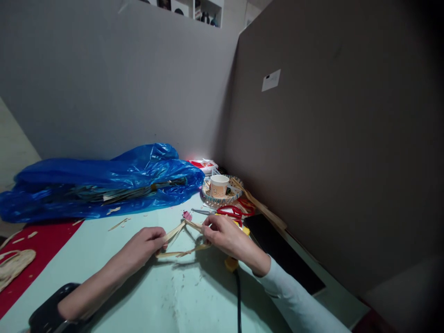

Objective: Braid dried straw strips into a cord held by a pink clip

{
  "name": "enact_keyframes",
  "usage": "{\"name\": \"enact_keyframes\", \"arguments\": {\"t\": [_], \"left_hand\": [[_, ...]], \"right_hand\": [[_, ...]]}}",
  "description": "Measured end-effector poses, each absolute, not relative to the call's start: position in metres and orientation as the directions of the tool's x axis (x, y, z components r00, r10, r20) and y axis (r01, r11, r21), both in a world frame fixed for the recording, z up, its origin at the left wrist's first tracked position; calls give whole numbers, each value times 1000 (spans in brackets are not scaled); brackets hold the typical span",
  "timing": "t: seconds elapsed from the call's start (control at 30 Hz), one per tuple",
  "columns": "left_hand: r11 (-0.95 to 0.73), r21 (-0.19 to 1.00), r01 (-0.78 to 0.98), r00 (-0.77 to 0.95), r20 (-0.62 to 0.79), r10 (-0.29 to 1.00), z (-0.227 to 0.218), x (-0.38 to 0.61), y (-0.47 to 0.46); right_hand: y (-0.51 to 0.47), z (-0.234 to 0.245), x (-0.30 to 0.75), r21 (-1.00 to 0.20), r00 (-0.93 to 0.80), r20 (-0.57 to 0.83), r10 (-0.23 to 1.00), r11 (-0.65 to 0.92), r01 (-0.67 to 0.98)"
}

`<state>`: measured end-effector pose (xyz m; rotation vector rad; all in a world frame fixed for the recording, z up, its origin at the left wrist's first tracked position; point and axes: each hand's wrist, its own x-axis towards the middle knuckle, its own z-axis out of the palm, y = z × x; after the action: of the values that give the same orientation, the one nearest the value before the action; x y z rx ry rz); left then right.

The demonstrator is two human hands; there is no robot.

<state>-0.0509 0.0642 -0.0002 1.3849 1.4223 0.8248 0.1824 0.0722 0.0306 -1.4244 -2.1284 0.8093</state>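
Observation:
A pale, straw-coloured fibre strip (pixel 176 230) is stretched between my two hands above the table, forming a loop with a peak at the top and a lower side running across. My left hand (pixel 150 240) pinches its left side with the fingers closed. On the right, my right hand (pixel 222 233) grips the other side between thumb and fingers. Just behind the peak lies a small pink object (pixel 187 215), whose kind I cannot make out. Red-handled scissors (pixel 231 211) rest just beyond my right hand, blades pointing left.
A blue plastic bag (pixel 138 162) with a bundle of dark strips (pixel 138 193) lies at the back left. Behind the scissors, a paper cup (pixel 219 186) stands on a woven tray (pixel 207 199). A black flat panel (pixel 280 254) and a dark cable (pixel 238 296) are at right.

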Motion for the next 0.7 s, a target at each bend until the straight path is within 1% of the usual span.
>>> {"name": "enact_keyframes", "arguments": {"t": [0.07,0.17,0.23,0.3,0.4,0.53,0.6,0.7], "left_hand": [[168,953,250,112,-201,973,3,-51,63],[246,968,52,153,-251,956,7,-47,60],[297,952,-74,177,-281,943,8,-44,59],[346,927,-146,201,-315,928,8,-43,59],[408,900,-151,242,-366,899,8,-44,58],[456,888,-52,276,-426,861,11,-44,54],[454,891,-10,280,-434,856,14,-40,53],[425,905,-6,283,-406,869,17,-26,58]], "right_hand": [[72,32,182,-663,-368,38,929,299,686],[71,32,182,-628,-382,12,924,305,716],[69,32,183,-610,-406,-10,914,316,727],[68,33,184,-593,-433,-26,901,335,732],[67,36,187,-579,-465,-38,885,359,732],[65,38,188,-586,-513,-50,857,391,710],[62,36,186,-585,-537,-56,842,408,701],[57,29,181,-558,-546,-46,837,431,709]]}}
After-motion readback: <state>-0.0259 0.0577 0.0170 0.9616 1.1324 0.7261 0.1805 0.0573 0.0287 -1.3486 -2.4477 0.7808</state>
